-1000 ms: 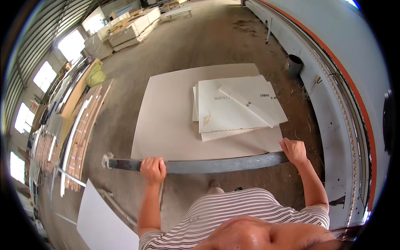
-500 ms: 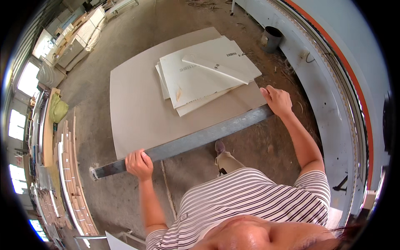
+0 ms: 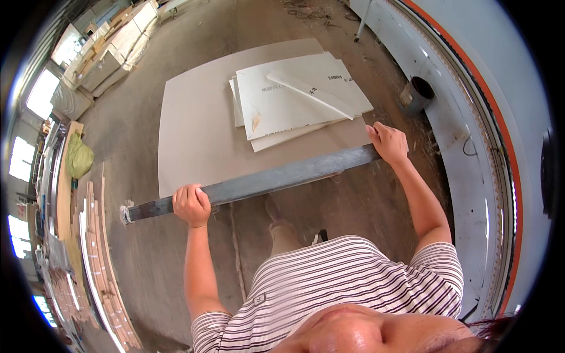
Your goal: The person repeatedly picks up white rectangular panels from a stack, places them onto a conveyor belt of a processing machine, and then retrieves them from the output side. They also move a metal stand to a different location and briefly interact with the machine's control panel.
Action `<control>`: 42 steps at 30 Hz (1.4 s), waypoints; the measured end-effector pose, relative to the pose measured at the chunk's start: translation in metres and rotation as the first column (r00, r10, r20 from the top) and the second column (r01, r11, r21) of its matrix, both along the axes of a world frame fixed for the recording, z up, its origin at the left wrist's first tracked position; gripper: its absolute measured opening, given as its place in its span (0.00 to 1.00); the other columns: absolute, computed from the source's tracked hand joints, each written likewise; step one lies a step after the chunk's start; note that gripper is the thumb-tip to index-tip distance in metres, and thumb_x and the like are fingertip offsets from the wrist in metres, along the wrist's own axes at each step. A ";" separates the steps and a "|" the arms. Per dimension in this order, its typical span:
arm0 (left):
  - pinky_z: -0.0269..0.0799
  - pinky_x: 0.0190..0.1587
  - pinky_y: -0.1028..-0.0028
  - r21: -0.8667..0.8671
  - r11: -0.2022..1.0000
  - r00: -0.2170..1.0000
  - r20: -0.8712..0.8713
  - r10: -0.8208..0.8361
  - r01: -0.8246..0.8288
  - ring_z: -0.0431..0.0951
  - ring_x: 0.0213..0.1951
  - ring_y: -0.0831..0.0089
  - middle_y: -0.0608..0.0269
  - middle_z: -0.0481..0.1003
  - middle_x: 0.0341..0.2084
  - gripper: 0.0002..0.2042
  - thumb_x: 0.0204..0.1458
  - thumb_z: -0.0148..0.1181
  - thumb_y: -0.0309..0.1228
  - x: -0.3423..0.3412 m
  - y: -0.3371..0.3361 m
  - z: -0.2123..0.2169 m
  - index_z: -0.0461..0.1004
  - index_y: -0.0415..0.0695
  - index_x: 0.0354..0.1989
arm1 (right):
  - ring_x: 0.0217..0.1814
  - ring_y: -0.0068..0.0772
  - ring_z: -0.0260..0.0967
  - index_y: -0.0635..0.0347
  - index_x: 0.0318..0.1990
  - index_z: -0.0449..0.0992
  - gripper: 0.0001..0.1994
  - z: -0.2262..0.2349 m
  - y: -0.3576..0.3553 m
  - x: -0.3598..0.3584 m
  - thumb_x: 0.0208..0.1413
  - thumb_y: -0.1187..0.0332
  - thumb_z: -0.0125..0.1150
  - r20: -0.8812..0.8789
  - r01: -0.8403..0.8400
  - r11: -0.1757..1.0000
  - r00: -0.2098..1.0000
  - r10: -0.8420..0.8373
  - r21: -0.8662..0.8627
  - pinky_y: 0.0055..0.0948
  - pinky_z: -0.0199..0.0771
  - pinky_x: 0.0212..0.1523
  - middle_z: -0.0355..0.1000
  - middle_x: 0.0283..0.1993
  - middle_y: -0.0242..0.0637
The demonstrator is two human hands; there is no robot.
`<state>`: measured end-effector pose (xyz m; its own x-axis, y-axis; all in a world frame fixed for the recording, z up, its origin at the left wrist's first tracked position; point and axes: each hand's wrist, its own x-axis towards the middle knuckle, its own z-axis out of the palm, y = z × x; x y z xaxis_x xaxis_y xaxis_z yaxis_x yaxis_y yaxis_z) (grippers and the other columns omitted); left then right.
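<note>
A long grey metal bar (image 3: 288, 175) runs across in front of me, along the near edge of a large beige board (image 3: 194, 135). Its left end is wrapped in something pale and ragged. My left hand (image 3: 192, 205) is closed round the bar near that end, and my right hand (image 3: 388, 143) grips the opposite end. Fingers of both hands curl over the top, partly out of sight. On the beige board rests a small stack of white panels (image 3: 294, 100), slightly askew. A narrow white strip (image 3: 312, 94) lies slantwise across the top panel.
To the right stands a long pale-blue machine (image 3: 459, 129) with an orange edge; a dark metal bucket (image 3: 416, 95) sits on the floor beside it. Long wooden strips (image 3: 106, 265) and a green sack (image 3: 79, 156) are at the left. Wrapped stacks (image 3: 109, 70) stand at the far left.
The bucket and machine have shifted right and nearer in view. The bar's left end sits higher now. My legs have changed position in a step. Both hands keep their hold.
</note>
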<state>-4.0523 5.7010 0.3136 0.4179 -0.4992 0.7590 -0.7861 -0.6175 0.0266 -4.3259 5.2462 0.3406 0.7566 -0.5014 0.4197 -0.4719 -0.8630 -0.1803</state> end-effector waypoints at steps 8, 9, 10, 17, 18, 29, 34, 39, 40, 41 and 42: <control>0.68 0.38 0.63 -0.017 1.000 0.999 -0.039 -0.008 0.007 0.74 0.29 0.60 0.63 0.74 0.23 0.06 0.49 0.49 0.31 0.233 -0.151 0.005 0.70 0.46 0.23 | 0.29 0.52 0.71 0.57 0.25 0.68 0.19 0.001 -0.144 0.220 0.60 0.53 0.52 0.028 0.149 0.988 0.988 -0.150 0.031 0.48 0.69 0.31 0.71 0.22 0.44; 0.68 0.38 0.63 -0.005 1.000 0.999 -0.053 -0.008 0.007 0.74 0.29 0.60 0.63 0.74 0.23 0.06 0.49 0.49 0.31 0.262 -0.167 0.002 0.70 0.46 0.23 | 0.29 0.53 0.71 0.58 0.25 0.69 0.19 -0.001 -0.157 0.251 0.60 0.53 0.52 0.032 0.144 0.988 0.989 -0.145 0.052 0.48 0.69 0.31 0.71 0.22 0.45; 0.68 0.38 0.63 0.007 1.000 0.998 -0.065 -0.007 0.007 0.74 0.29 0.61 0.64 0.74 0.23 0.06 0.49 0.49 0.31 0.292 -0.183 0.002 0.70 0.46 0.23 | 0.29 0.53 0.71 0.58 0.24 0.68 0.19 -0.002 -0.174 0.281 0.60 0.53 0.52 0.031 0.145 0.988 0.989 -0.146 0.050 0.48 0.69 0.31 0.71 0.22 0.45; 0.67 0.38 0.63 -0.044 0.999 0.998 -0.055 0.017 -0.019 0.73 0.29 0.61 0.65 0.73 0.22 0.06 0.49 0.51 0.32 0.500 -0.307 -0.001 0.69 0.46 0.23 | 0.26 0.53 0.72 0.58 0.22 0.72 0.21 0.000 -0.295 0.485 0.60 0.51 0.51 0.039 0.120 0.993 0.992 -0.120 -0.002 0.48 0.71 0.29 0.72 0.20 0.45; 0.66 0.38 0.63 -0.029 0.999 0.998 -0.056 0.022 -0.023 0.73 0.29 0.61 0.65 0.73 0.22 0.06 0.49 0.51 0.31 0.531 -0.326 -0.001 0.69 0.46 0.23 | 0.27 0.53 0.72 0.58 0.22 0.71 0.21 0.000 -0.314 0.516 0.60 0.51 0.52 0.030 0.112 0.994 0.993 -0.112 -0.014 0.48 0.71 0.30 0.72 0.20 0.46; 0.64 0.38 0.62 0.050 0.998 0.996 -0.074 0.043 -0.039 0.73 0.30 0.61 0.64 0.73 0.22 0.06 0.48 0.51 0.31 0.820 -0.529 0.007 0.68 0.47 0.22 | 0.27 0.53 0.73 0.58 0.22 0.73 0.23 0.002 -0.514 0.804 0.61 0.50 0.48 -0.063 0.090 0.996 0.994 -0.089 0.009 0.49 0.72 0.31 0.72 0.20 0.47; 0.65 0.37 0.62 0.014 1.000 0.996 -0.086 0.027 -0.026 0.73 0.29 0.60 0.63 0.73 0.21 0.06 0.48 0.51 0.31 0.961 -0.633 -0.009 0.68 0.46 0.21 | 0.28 0.53 0.73 0.58 0.23 0.74 0.24 -0.002 -0.611 0.939 0.61 0.49 0.48 -0.064 0.100 0.995 0.993 -0.102 -0.027 0.48 0.72 0.32 0.73 0.21 0.45; 0.66 0.37 0.62 0.004 1.000 0.999 -0.034 0.009 -0.009 0.73 0.28 0.60 0.63 0.73 0.21 0.05 0.47 0.51 0.30 1.088 -0.734 -0.003 0.68 0.47 0.22 | 0.30 0.53 0.73 0.58 0.25 0.76 0.23 -0.006 -0.712 1.061 0.62 0.49 0.47 -0.036 0.131 0.991 0.991 -0.130 0.023 0.49 0.71 0.34 0.74 0.24 0.47; 0.66 0.37 0.62 0.000 1.000 0.999 -0.040 -0.006 0.006 0.73 0.29 0.60 0.64 0.73 0.21 0.05 0.48 0.51 0.30 1.116 -0.754 -0.004 0.68 0.47 0.22 | 0.30 0.53 0.73 0.58 0.25 0.76 0.23 -0.005 -0.731 1.088 0.62 0.49 0.47 -0.050 0.142 0.989 0.989 -0.140 0.032 0.49 0.71 0.34 0.73 0.24 0.47; 0.65 0.37 0.62 -0.004 1.000 0.999 -0.043 -0.021 0.021 0.73 0.29 0.61 0.64 0.73 0.21 0.06 0.49 0.51 0.30 1.144 -0.774 -0.003 0.69 0.47 0.22 | 0.30 0.53 0.73 0.58 0.25 0.76 0.23 -0.004 -0.749 1.116 0.62 0.49 0.47 -0.061 0.152 0.987 0.987 -0.150 0.040 0.49 0.71 0.34 0.73 0.23 0.47; 0.65 0.37 0.62 0.003 1.000 0.998 -0.051 -0.027 0.027 0.74 0.30 0.61 0.65 0.73 0.22 0.06 0.49 0.50 0.30 1.172 -0.790 -0.005 0.69 0.47 0.22 | 0.30 0.52 0.73 0.58 0.25 0.76 0.23 -0.008 -0.765 1.145 0.62 0.50 0.47 -0.077 0.155 0.986 0.986 -0.151 0.059 0.49 0.71 0.34 0.73 0.23 0.47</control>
<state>-2.8805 4.9109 0.3086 0.4424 -0.5135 0.7352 -0.8004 -0.5960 0.0653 -3.1812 4.4808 0.3329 0.6960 -0.6376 0.3303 -0.6111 -0.7675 -0.1939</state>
